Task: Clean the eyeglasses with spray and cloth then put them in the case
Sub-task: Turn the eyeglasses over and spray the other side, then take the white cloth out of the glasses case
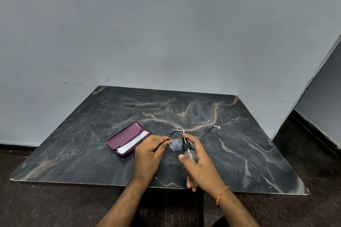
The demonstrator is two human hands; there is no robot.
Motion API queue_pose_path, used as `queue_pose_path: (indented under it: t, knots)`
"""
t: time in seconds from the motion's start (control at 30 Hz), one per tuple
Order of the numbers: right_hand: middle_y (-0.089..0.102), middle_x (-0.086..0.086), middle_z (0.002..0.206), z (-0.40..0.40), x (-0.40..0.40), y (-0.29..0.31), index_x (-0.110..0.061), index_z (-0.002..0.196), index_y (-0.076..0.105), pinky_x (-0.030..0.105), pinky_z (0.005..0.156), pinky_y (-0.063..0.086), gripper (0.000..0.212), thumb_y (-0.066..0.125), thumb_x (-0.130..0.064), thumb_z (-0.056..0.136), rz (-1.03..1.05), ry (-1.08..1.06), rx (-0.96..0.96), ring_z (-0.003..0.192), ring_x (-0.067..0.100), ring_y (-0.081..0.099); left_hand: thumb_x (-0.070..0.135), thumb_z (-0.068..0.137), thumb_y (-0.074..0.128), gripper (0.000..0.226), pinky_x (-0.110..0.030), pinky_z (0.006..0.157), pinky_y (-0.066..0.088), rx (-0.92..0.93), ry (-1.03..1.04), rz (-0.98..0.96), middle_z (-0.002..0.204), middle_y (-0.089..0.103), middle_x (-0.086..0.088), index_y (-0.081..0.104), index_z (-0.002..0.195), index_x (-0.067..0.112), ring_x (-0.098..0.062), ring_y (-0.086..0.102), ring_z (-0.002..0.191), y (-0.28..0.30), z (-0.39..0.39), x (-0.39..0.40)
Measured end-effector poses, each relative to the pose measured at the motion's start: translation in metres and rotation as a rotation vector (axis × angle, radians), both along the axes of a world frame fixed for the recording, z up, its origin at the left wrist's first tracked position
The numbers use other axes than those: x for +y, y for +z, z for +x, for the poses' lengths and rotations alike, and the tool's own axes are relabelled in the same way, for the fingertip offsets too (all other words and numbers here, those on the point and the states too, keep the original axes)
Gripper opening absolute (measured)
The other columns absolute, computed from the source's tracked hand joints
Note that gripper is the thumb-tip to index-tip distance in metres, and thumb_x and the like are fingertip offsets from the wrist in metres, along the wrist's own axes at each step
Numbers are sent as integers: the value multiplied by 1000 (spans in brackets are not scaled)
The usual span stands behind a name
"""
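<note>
Thin-framed eyeglasses [176, 144] with white temple tips are held just above the dark marble table [239, 153], temples pointing away from me. My left hand [150, 155] pinches the frame at its left hinge. Droplets speckle the left lens. My right hand [200, 164] grips a small clear spray bottle [188, 152] with a black nozzle, index finger on top, nozzle right beside the left lens. An open maroon case [127, 139] lies to the left with a white cloth [133, 143] inside it.
The table stands against a grey wall, with dark floor around it. Its front edge runs under my forearms. An orange thread band circles my right wrist.
</note>
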State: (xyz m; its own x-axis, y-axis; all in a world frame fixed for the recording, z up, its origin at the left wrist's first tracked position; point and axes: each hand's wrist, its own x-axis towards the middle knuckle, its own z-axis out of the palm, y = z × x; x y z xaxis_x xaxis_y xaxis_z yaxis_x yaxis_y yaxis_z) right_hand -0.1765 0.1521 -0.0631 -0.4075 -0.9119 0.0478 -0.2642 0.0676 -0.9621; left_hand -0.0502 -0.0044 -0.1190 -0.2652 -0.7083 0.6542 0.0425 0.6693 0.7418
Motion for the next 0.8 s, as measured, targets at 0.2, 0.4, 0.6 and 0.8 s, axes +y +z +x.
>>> queue_pose_path:
  t: [0.2,0.4,0.6,0.8]
  knots:
    - [77,1,86,-33,27,-13,-68,135,43,45,75,64,46,56,-45,98,-93,-146,88,77,23,79,22,92,85,13,-16,86,58,-5,34,-4,98,81,16,88,104,20,-6,79,93,0,-1,-1]
    - [74,-13,118,-92,30,-20,-47,129,56,8,75,56,42,73,-20,101,-172,-442,205,95,-12,70,25,92,84,14,-13,86,56,-35,42,-9,98,82,16,88,104,19,-5,78,93,2,1,0]
    - [70,-20,117,-134,26,-20,-49,127,52,43,98,56,41,75,-29,99,-82,-538,243,105,10,72,15,90,86,14,-12,87,56,-67,61,-16,98,82,15,88,104,18,-4,78,94,4,1,3]
    - [70,-12,128,-136,25,-22,-42,140,49,39,95,57,59,83,-34,92,-36,-556,280,104,10,70,22,91,84,13,-10,87,54,-83,64,-30,99,81,21,88,104,22,-3,78,95,5,3,4]
